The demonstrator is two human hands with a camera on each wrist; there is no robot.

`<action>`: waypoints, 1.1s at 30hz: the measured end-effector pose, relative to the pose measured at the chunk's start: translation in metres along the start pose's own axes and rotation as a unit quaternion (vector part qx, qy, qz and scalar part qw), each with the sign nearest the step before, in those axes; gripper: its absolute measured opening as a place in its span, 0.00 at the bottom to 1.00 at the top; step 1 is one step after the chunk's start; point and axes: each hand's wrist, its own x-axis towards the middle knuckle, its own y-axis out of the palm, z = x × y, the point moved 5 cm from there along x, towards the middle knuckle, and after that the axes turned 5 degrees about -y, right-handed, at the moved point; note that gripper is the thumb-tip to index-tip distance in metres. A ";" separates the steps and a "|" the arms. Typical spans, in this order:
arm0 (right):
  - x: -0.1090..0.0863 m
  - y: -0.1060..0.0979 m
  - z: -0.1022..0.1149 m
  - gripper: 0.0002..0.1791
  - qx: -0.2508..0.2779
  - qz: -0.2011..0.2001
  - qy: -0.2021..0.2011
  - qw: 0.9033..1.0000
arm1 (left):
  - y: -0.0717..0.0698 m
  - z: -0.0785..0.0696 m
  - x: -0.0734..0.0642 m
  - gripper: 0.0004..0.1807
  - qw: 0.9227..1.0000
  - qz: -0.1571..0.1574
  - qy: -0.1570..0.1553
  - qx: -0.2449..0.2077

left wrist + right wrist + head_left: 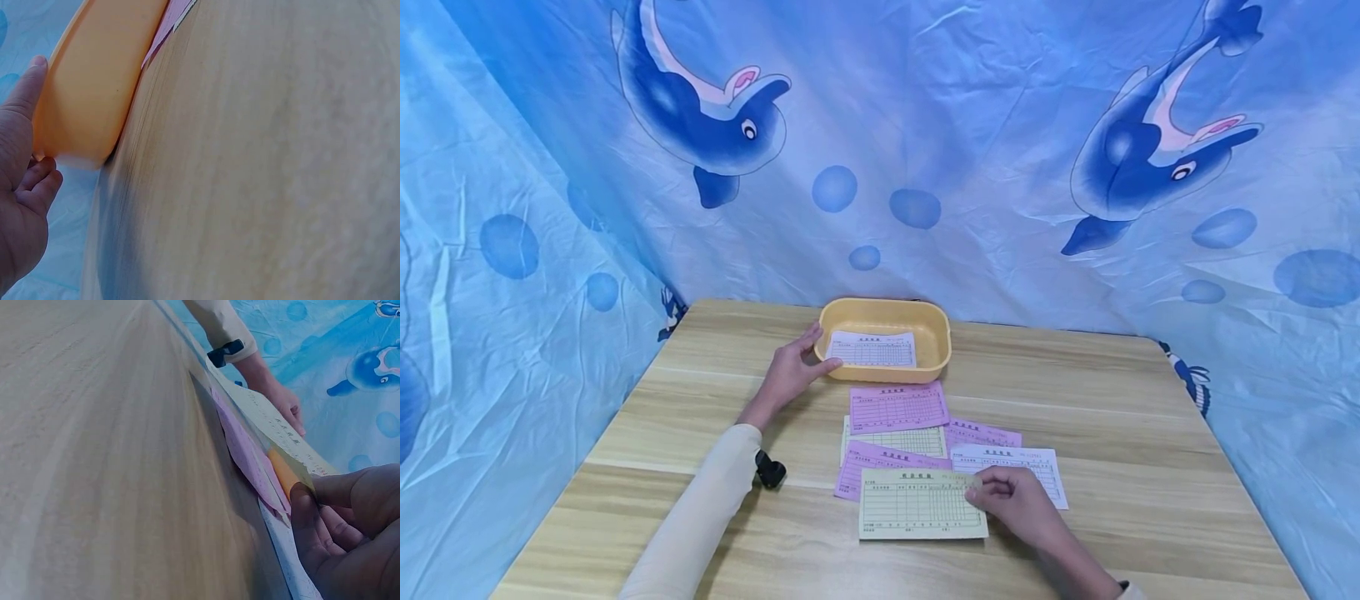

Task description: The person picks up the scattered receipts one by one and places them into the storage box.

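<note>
The basin (887, 374) is gripped at nine o'clock by the left hand (792, 367); at six o'clock from it, a green slip (916, 504) is pinched at three o'clock by the right hand (1017, 502).

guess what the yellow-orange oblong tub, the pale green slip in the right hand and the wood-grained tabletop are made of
Yellow-orange oblong tub: probably plastic, smooth, fairly matte; even colour, rounded rim.
Pale green slip in the right hand: apparently paper, matte; printed lines, thin edge.
Wood-grained tabletop: wood or wood-look laminate, low sheen; the grain can't settle which.
</note>
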 end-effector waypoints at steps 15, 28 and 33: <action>0.014 -0.011 0.013 0.13 0.019 -0.038 0.003 0.999 | 0.001 0.001 0.000 0.54 1.000 -0.005 0.001 -0.008; 0.033 -0.019 0.030 0.11 -0.007 -0.067 0.014 0.998 | 0.000 0.000 0.000 0.53 1.000 -0.002 -0.001 -0.004; 0.045 -0.025 0.037 0.09 -0.018 -0.077 0.009 0.997 | 0.000 0.000 0.000 0.53 1.000 -0.003 0.001 -0.004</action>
